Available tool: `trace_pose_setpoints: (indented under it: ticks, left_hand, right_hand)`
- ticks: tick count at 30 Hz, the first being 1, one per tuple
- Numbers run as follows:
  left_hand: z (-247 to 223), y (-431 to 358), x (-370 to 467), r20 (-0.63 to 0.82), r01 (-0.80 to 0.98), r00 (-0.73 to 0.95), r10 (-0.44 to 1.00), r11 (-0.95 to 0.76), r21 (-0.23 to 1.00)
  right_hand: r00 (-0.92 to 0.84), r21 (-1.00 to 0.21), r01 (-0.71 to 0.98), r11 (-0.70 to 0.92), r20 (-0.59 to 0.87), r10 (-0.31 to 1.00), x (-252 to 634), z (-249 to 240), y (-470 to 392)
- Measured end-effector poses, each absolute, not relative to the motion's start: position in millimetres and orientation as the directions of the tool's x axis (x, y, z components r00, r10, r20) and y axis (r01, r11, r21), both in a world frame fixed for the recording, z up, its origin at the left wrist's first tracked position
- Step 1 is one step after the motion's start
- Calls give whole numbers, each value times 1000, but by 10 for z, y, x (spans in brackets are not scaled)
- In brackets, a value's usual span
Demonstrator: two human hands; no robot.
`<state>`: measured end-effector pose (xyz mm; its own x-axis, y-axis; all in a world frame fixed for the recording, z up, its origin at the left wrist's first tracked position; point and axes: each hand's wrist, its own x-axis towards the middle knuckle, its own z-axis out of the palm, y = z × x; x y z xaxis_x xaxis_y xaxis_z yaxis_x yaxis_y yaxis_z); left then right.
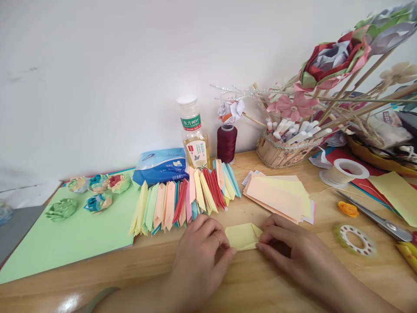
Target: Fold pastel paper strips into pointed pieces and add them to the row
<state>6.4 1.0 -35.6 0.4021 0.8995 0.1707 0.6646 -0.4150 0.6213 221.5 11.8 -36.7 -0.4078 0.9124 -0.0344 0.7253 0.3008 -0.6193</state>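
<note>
Yellow paper (243,238) lies flat on the desk (146,269) between the two hands, its long axis running from one hand to the other; a corner at its right end is folded in. Each hand touches one end, so neither is nearer. The right hand (291,243) pinches the right end between thumb and fingers; the left hand (202,250) grips the left end with curled fingers, which hide its edge. Just beyond the left hand stands a row of folded papers (167,204) in several colours; just beyond the right lies a stack of paper strips (273,195). Containers stand farther off: beyond the right hand, a wooden basket (276,155) holding white-capped pens (298,130); beyond the left, a capped bottle (195,145) with yellowish liquid and a blue tissue pack (159,167), its contents hidden. To the right of the right hand lie a tape ring (339,239) and scissors (378,217).
</note>
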Motion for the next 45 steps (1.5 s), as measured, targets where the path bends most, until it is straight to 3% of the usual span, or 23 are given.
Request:
trace_pose_setpoints:
  ticks: [9, 17, 28, 33, 37, 41, 45]
  left_hand:
    - [-415, 18, 110, 229, 700, 393, 891, -451, 554]
    - [-444, 34, 133, 268, 710, 386, 883, -470, 525]
    - [-461, 42, 131, 266, 751, 432, 862, -507, 423]
    - [-416, 36, 141, 167, 793, 447, 879, -476, 381]
    - [-351, 47, 125, 149, 799, 475, 867, -496, 339]
    - [-366, 40, 111, 260, 751, 544, 798, -601, 272]
    - [-503, -14, 106, 443, 724, 542, 714, -664, 185]
  right_hand:
    - [-348, -595, 767, 240, -71, 935, 2171, -389, 94]
    - [-345, -472, 837, 276, -63, 937, 2138, -407, 93]
    - [-373, -498, 815, 296, -61, 926, 2170, -389, 103]
    - [-479, -504, 748, 432, 41, 877, 2216, -365, 122]
    - [-585, -388, 718, 578, 113, 803, 2263, -321, 138]
    - [-745, -259, 599, 758, 165, 646, 2314, -267, 151]
    - [-827, -193, 512, 837, 154, 541, 2355, -226, 151]
